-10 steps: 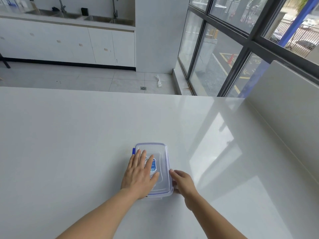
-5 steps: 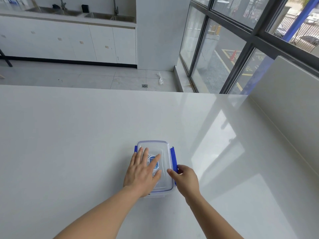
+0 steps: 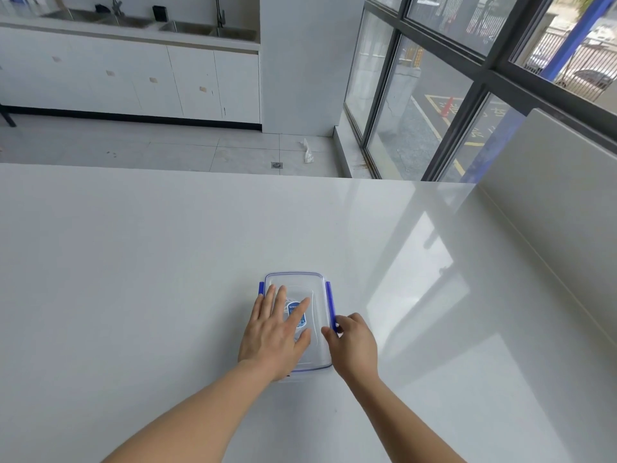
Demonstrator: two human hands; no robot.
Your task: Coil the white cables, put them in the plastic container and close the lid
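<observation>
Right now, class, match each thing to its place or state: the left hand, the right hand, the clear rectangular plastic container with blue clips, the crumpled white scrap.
Things:
1 left hand
2 right hand
3 clear rectangular plastic container
4 crumpled white scrap

Places or states:
A on the tiled floor
B pinching the right blue clip
C lid on, resting on the white countertop
D pressed flat on the lid

Pairs: 1-D; 2-B; 3-C; 4-A

Low in the frame, the left hand (image 3: 272,332) lies flat on the clear blue-edged plastic container lid (image 3: 315,289); the right hand (image 3: 354,342) pinches its blue right-side latch (image 3: 330,302) on the glossy white surface (image 3: 133,262).
</observation>
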